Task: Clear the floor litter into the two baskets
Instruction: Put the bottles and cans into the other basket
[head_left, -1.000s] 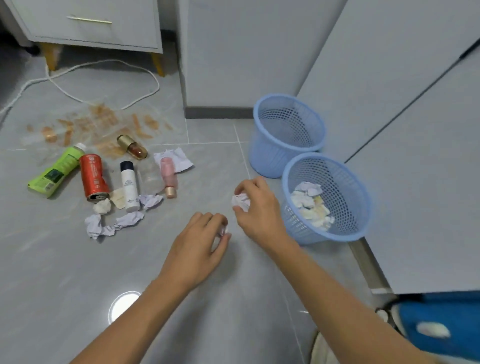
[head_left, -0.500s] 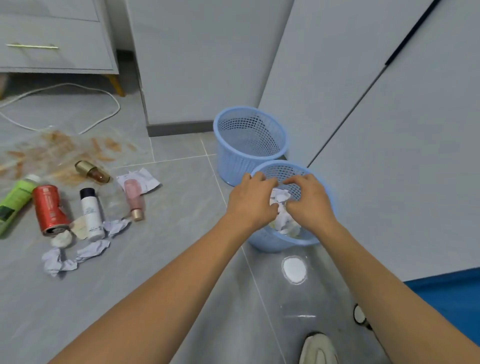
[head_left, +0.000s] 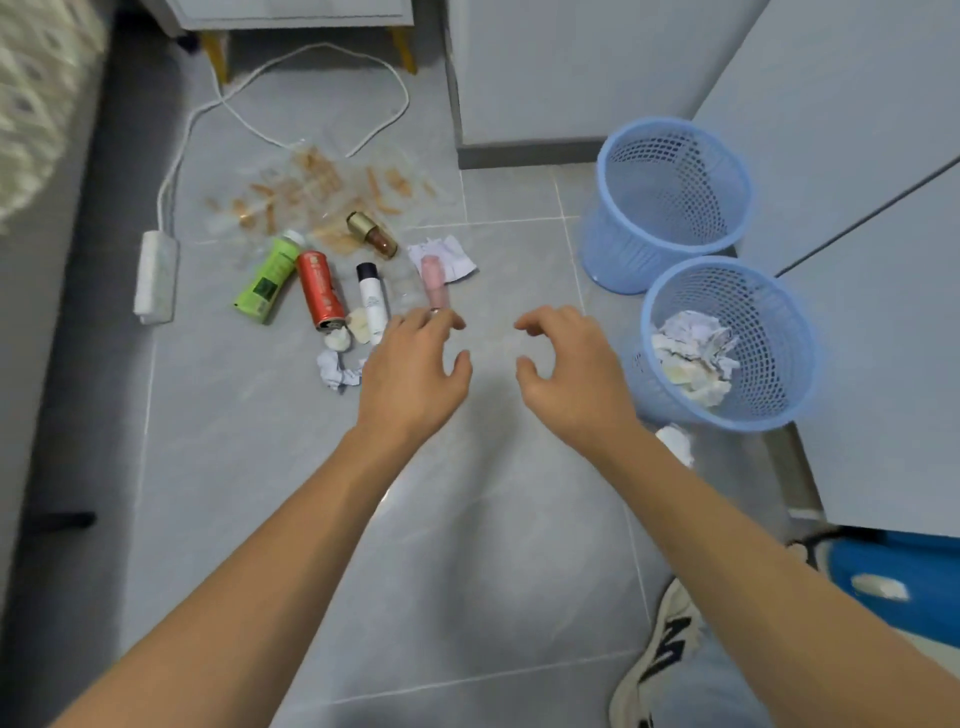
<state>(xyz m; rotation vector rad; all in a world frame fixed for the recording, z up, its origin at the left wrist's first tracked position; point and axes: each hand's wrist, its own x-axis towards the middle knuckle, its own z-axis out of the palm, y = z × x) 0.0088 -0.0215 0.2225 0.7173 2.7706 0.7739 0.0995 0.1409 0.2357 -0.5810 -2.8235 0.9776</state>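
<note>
Two blue mesh baskets stand at the right. The near basket (head_left: 779, 322) holds crumpled paper; the far basket (head_left: 623, 244) looks bare inside. Litter lies left of centre: a green tube (head_left: 267, 278), a red can (head_left: 321, 289), a white bottle (head_left: 372, 302), a pink bottle (head_left: 435, 278) on a flat paper (head_left: 457, 254), a gold-capped bottle (head_left: 371, 234), and crumpled paper wads (head_left: 337, 366). My left hand (head_left: 413, 371) hovers beside the wads, fingers relaxed, holding nothing. My right hand (head_left: 569, 371) is empty too, fingers loosely curled, left of the near basket. One paper wad (head_left: 675, 444) lies on the floor below that basket.
A white power strip (head_left: 155, 275) and its cable (head_left: 270, 78) lie at the back left, near orange-brown scraps (head_left: 311, 176). Grey cabinets (head_left: 857, 130) wall the right side. A shoe (head_left: 660, 654) and a blue object (head_left: 893, 582) sit bottom right.
Both hands let go of the crumpled paper over the near basket and pulled back left toward the litter, now empty. The view swung back to the floor.
</note>
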